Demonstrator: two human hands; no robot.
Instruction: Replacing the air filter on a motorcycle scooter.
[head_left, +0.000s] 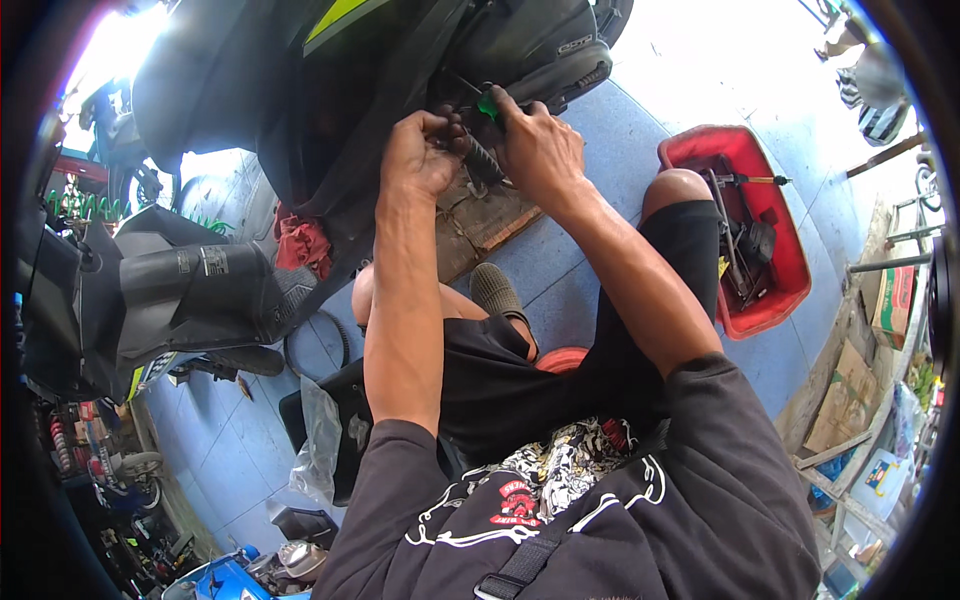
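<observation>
A motor scooter with black body panels (345, 82) stands before me. My right hand (541, 146) grips a screwdriver with a green handle (487, 103). Its thin shaft points up and left into the gap beneath the scooter's dark side cover (525, 45). My left hand (424, 150) is close beside it, palm turned up and fingers curled at the same gap. Whether those fingers pinch a small part is hidden in shadow. Between my hands a black ribbed part, perhaps a footpeg (482, 159), sticks out above a worn wooden board (487, 225).
To the right a red plastic bin (765, 300) holds tools and loose parts. At left lie a detached black scooter panel (195, 289), a red rag (301, 244) and a toothed belt (341, 334). A clear plastic bag (315, 442) hangs near my left elbow. Shelving (862, 450) borders the right.
</observation>
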